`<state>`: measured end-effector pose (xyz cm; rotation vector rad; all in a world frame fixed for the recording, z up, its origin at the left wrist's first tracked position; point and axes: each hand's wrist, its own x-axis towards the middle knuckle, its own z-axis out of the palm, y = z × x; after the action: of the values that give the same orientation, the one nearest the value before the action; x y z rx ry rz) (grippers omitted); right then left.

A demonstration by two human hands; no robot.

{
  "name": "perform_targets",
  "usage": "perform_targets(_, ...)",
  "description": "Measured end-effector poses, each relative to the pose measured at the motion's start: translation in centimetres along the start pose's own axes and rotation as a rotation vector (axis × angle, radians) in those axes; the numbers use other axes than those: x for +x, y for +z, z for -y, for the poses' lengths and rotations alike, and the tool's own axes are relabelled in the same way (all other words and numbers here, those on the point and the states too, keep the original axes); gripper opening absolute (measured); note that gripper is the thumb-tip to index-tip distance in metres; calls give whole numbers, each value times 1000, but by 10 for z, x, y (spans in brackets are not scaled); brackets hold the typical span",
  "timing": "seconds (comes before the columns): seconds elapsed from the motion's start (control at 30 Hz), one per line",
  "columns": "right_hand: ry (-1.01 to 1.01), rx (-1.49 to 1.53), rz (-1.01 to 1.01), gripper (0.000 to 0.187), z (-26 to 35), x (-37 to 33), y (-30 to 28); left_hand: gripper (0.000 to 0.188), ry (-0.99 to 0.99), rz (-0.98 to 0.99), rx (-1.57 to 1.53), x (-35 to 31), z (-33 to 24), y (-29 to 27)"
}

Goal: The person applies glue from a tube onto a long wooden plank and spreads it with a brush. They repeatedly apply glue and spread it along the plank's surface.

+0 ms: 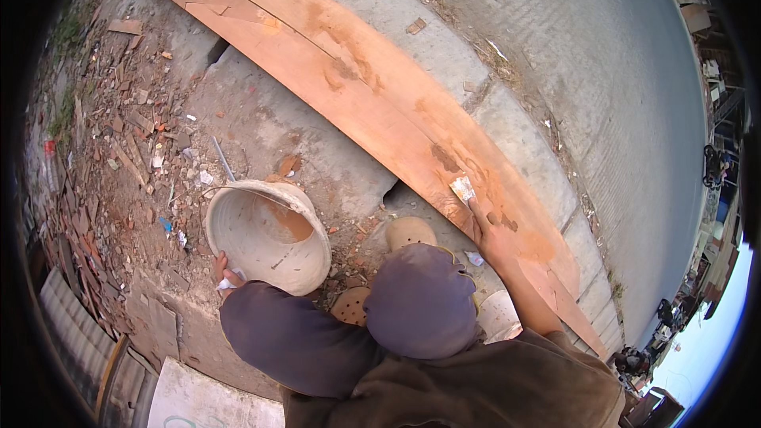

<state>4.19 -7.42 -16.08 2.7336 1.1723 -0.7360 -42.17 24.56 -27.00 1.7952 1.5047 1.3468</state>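
My right hand is closed around a putty scraper. Its wide blade, smeared with pale paste, rests on a long, curved wooden panel. Brown, damp-looking patches of filler mark the panel around the blade and farther up. By my left knee, my left hand is closed at the side of a large whitish bucket. A small white scrap shows among its fingers; what it is cannot be made out. The bucket tips toward me, with orange-brown residue inside.
Concrete slabs lie under the panel, and a grey road runs beyond. Brick and wood rubble covers the ground at left. A pale container stands by my right knee. Corrugated sheeting lies at the lower left.
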Motion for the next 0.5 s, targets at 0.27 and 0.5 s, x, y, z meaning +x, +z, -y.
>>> perform_targets(0.27,-25,-8,46,53,24,28,-20,39,-9,-10,36,1,-5,-15)
perform_targets(0.5,-48,44,80,49,13,46,-39,39,-25,17,16,-4,-10,5)
